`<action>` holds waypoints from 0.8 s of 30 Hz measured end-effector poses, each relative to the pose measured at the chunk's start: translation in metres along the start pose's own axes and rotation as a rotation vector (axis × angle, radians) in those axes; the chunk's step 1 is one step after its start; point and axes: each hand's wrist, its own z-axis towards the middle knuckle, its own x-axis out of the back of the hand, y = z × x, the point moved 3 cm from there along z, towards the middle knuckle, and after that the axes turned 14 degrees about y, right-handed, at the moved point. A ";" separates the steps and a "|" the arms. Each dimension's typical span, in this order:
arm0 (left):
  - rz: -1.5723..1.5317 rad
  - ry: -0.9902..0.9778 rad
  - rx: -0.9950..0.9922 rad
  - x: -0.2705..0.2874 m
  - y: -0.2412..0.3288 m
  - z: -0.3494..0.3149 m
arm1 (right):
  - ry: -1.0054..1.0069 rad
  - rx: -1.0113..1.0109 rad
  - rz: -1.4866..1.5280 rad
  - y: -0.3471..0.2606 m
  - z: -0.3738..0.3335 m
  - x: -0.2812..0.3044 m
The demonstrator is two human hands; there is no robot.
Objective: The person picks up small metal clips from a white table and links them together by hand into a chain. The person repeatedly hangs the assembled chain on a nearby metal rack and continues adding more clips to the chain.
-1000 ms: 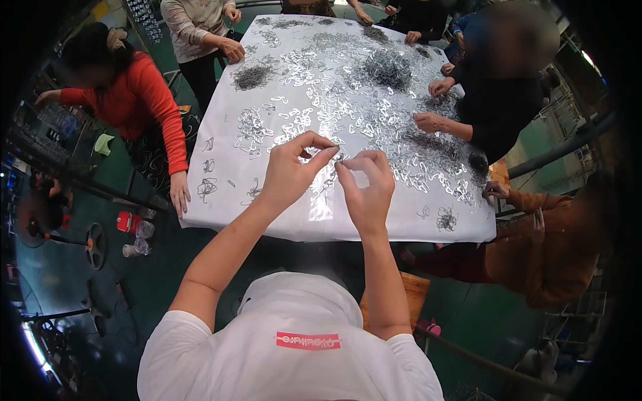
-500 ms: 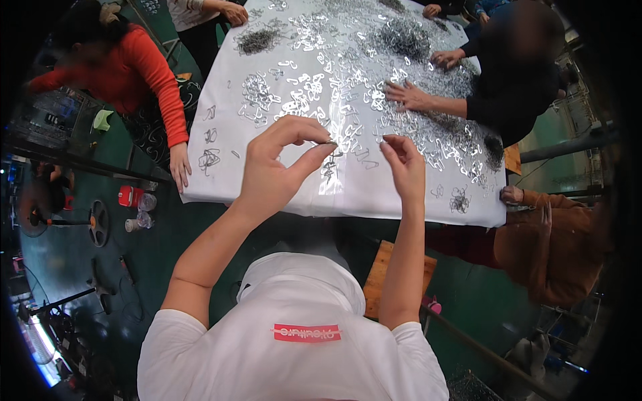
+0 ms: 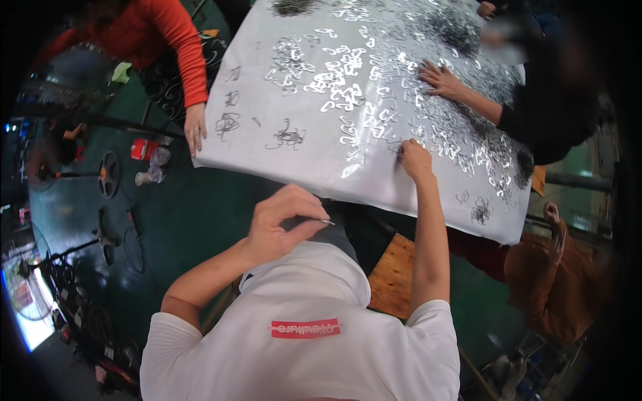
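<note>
My left hand is in front of the table's near edge, close to my body. Its thumb and forefinger pinch a small thin metal piece. My right hand rests on the white-covered table, fingers bent down and closed at the tabletop; whatever lies under the fingertips is hidden. Small bent shiny metal pieces lie scattered around and beyond that hand. Left of it sits a loose dark pile of thin bent metal pieces.
Opposite on the right, a person's hand spreads over the pieces. A red-sleeved person's hand lies on the left corner. At right stands a brown-sleeved person. A wooden board is below; a fan stands left.
My left hand has drawn back from above the table toward my body, still pinching. My right hand has reached down onto the tabletop. The brown-sleeved person's hand has left the table corner.
</note>
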 end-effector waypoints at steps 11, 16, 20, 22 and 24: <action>-0.049 0.027 0.142 -0.019 -0.055 -0.065 | 0.241 -0.433 0.846 -0.046 -0.051 0.033; -0.078 -0.007 0.110 -0.030 -0.060 -0.069 | 0.263 -0.558 1.319 -0.109 -0.123 0.087; -0.079 -0.048 0.095 -0.034 -0.057 -0.070 | 0.260 -0.611 1.504 -0.157 -0.184 0.125; -0.087 -0.068 0.125 -0.035 -0.056 -0.072 | 0.313 -0.594 1.545 -0.172 -0.202 0.133; -0.093 -0.049 0.117 -0.038 -0.056 -0.073 | 0.367 -0.572 1.593 -0.181 -0.215 0.135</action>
